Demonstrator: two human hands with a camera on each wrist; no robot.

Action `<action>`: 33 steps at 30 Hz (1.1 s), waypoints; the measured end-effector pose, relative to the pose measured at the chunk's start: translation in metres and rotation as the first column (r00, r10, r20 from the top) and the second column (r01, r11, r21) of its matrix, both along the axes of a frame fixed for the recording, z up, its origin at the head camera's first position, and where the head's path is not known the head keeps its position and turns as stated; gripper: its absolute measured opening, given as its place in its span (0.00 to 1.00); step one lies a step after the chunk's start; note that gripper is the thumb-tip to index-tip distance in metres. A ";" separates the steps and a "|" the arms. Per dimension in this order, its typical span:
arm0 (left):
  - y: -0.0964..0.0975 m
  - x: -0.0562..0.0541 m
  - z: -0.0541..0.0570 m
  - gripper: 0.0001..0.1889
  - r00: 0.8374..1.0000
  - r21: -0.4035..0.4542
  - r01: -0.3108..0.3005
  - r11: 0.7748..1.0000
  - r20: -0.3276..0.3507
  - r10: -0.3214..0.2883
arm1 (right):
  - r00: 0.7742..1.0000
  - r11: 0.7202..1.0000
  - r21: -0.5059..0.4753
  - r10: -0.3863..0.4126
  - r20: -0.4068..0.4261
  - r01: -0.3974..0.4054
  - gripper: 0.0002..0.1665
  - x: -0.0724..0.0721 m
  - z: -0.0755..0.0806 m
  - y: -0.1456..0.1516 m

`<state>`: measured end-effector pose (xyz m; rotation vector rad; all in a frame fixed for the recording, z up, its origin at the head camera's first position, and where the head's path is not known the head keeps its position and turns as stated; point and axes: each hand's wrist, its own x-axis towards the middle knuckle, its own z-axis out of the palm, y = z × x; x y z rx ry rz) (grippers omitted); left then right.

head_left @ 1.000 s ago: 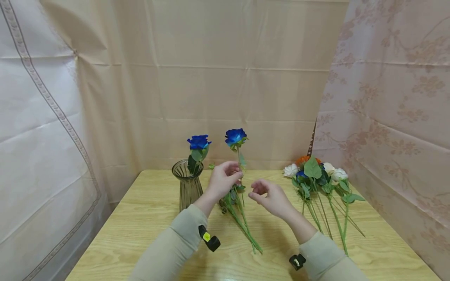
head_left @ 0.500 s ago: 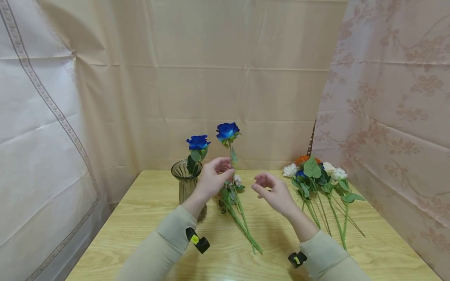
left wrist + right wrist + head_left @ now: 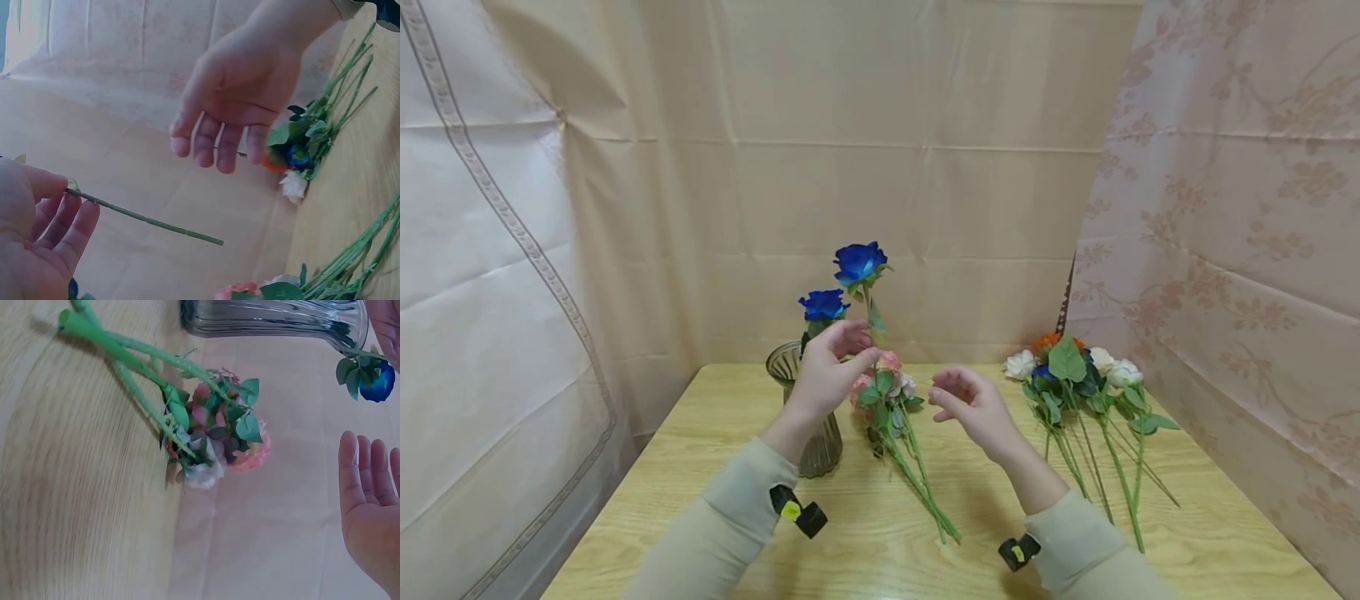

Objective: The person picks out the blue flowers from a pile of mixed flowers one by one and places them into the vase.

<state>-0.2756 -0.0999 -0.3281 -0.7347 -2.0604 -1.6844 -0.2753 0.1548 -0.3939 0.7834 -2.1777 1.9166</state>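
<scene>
Upper blue rose (image 3: pixel 861 263) held beside vase (image 3: pixel 822 454)

Left hand (image 3: pixel 829 367) pinches its stem (image 3: pixel 156 222); right hand (image 3: pixel 973 408), fingers loosely curved, holds nothing. Mixed bunch (image 3: pixel 1066 360) lies near the right edge of the table (image 3: pixel 662 450); open surface separates it from pink flowers (image 3: pixel 891 360). Rose has moved up and leftward.

Head view: soft, even light of moderate brightness; a faint, diffuse shadow lies on the tabletop (image 3: pixel 865 575) below the right hand's (image 3: pixel 977 412) fingers. Well left of the left hand's (image 3: pixel 826 375) fingers, the white curtain (image 3: pixel 482 292) is palest. Wrist views: dimmer, mauve-tinted, soft in fine detail; the right palm is shaded, and muted highlights streak the vase (image 3: pixel 269 317) above and left of its fingers.
</scene>
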 end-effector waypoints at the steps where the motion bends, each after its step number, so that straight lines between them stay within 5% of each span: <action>1: -0.002 0.001 0.002 0.17 1.000 0.002 -0.004 1.000 -0.012 0.004 | 1.000 1.000 -0.007 0.005 0.007 -0.005 0.16 0.000 0.001 -0.001; 9: -0.015 0.006 0.016 0.19 1.000 0.071 0.030 0.997 -0.007 -0.030 | 0.998 0.998 -0.055 0.043 0.037 -0.041 0.19 -0.004 0.008 -0.010; 33: -0.062 0.007 0.051 0.20 0.997 0.261 -0.048 0.964 -0.051 0.063 | 0.992 0.983 -0.149 0.119 0.044 -0.112 0.17 -0.014 0.041 -0.045</action>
